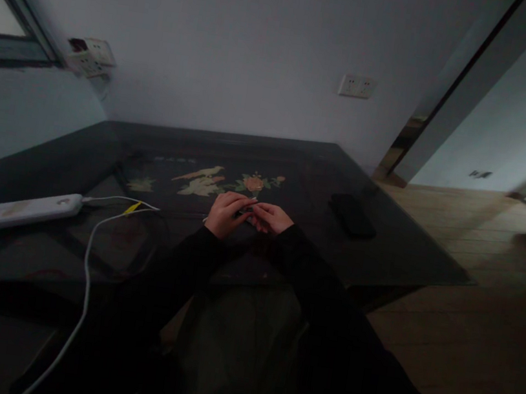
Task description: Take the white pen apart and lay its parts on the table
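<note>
Both hands met over the dark table (382, 253), left hand (225, 213) and right hand (270, 217) pinching 1 small pale item (247, 210) between fingertips, 3 o'clock of the power bank (29, 210); a steadier grip likely needed wrists resting down

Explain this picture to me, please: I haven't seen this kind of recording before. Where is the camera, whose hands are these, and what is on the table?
The one camera sits on a person's head, looking forward and down, so the black-sleeved arms are their own. The left hand and right hand meet over a dark glass table with a bird-and-flower inlay. Together they pinch a small thin item, too dim to identify. To the left lies a white power bank with a white cable running towards the viewer. To the right lies a flat black object, possibly a phone.
</note>
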Available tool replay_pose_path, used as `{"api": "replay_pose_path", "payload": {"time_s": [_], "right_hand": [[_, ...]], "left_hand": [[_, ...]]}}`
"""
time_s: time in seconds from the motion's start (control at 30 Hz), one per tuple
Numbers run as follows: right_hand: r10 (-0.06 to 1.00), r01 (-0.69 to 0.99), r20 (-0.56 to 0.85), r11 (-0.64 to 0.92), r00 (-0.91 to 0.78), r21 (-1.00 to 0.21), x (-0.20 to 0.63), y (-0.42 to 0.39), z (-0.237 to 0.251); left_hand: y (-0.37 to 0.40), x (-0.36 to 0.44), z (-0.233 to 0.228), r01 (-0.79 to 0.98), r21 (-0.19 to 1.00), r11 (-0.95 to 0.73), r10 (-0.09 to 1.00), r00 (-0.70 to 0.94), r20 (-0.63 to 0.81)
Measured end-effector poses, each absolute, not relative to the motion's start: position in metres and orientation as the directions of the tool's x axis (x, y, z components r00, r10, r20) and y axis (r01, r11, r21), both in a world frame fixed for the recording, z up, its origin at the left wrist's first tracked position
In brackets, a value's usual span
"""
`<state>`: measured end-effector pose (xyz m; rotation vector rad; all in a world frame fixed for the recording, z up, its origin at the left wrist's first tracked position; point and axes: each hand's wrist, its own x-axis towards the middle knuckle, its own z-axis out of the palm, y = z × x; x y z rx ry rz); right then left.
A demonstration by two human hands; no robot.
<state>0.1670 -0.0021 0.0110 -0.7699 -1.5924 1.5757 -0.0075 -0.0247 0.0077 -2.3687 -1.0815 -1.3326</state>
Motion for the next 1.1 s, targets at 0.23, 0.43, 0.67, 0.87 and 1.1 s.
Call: {"api": "replay_pose_path", "payload": {"time_s": [0.23,0.43,0.67,0.87,1.1], "right_hand": [[0.837,-0.059,0.123,0.108,-0.533,-0.992,0.1662,-0.0022,0.0101],[0.865,-0.053,0.184,0.180,-0.466,-0.982,0.1668,-0.0022,0.0099],[0.868,-0.033,0.300,0.313,-0.397,-0.949,0.1653,-0.0020,0.0101],[0.839,0.022,0.405,0.442,-0.363,-0.897,0.1659,-0.0057,0.0129],[0.809,0.105,0.492,0.547,-0.321,-0.831,0.1668,-0.0094,0.0160]], "left_hand": [[-0.0227,-0.0073,0.0073,0.687,0.166,-0.707,0.490,0.307,0.816],[-0.0241,-0.0065,0.0075,0.694,0.207,-0.690,0.497,0.246,0.832],[-0.0276,-0.0050,0.0093,0.669,0.202,-0.715,0.475,0.253,0.843],[-0.0289,-0.0034,0.0099,0.644,0.209,-0.736,0.452,0.237,0.860],[-0.0279,-0.0031,0.0088,0.616,0.231,-0.753,0.461,0.244,0.853]]}}
